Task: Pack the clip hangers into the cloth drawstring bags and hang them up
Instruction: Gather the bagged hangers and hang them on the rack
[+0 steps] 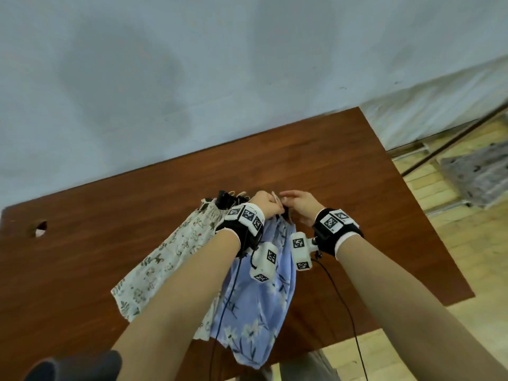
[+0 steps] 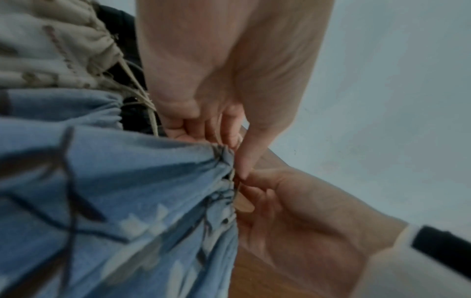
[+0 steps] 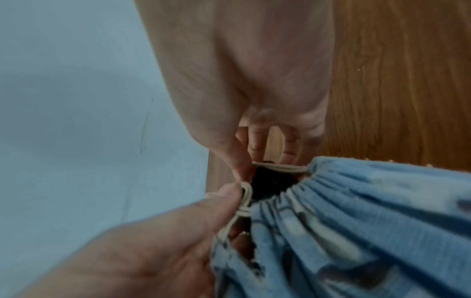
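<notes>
Both hands are up at the neck of the blue bag [image 1: 255, 306], which lies on the desk [image 1: 343, 166] right beside the cream bag [image 1: 167, 259]. Left hand [image 1: 265, 203] and right hand [image 1: 298, 204] each have a grip pinching the cord [image 3: 280, 167] at the gathered mouth. Something dark inside, probably the hangers, hard to tell. The cloth is soft and floppy, so I'd hold it by the cord, not the fabric.
</notes>
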Demonstrator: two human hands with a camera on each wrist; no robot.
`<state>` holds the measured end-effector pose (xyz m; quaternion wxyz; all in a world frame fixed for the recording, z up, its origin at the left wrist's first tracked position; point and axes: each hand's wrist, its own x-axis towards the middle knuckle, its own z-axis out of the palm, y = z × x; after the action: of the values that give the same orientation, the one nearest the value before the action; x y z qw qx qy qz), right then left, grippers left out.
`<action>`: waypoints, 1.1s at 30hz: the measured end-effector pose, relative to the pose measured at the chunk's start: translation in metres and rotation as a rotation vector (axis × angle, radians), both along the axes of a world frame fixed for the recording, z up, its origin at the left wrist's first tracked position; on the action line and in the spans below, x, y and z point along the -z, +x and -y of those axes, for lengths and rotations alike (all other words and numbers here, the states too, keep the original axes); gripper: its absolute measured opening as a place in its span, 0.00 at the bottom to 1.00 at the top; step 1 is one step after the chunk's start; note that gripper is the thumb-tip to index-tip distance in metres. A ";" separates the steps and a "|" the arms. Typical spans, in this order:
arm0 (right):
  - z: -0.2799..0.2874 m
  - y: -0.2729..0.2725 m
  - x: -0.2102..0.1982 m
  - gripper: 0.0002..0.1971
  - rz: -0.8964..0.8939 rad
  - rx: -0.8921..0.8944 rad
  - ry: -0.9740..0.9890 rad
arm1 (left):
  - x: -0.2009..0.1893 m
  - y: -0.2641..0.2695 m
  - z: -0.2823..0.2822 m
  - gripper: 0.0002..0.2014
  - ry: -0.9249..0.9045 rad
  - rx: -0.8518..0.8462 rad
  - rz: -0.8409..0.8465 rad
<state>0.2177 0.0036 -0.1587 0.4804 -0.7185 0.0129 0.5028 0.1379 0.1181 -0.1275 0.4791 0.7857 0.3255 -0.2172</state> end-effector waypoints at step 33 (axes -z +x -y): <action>0.116 -0.058 -0.294 0.08 0.398 -0.004 0.571 | -0.295 -0.049 0.067 0.16 -0.197 0.480 0.689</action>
<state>0.1596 -0.1121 0.1356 0.6541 -0.6392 -0.2234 0.3372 0.0890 0.0513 0.1673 0.5683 0.8163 -0.0678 -0.0775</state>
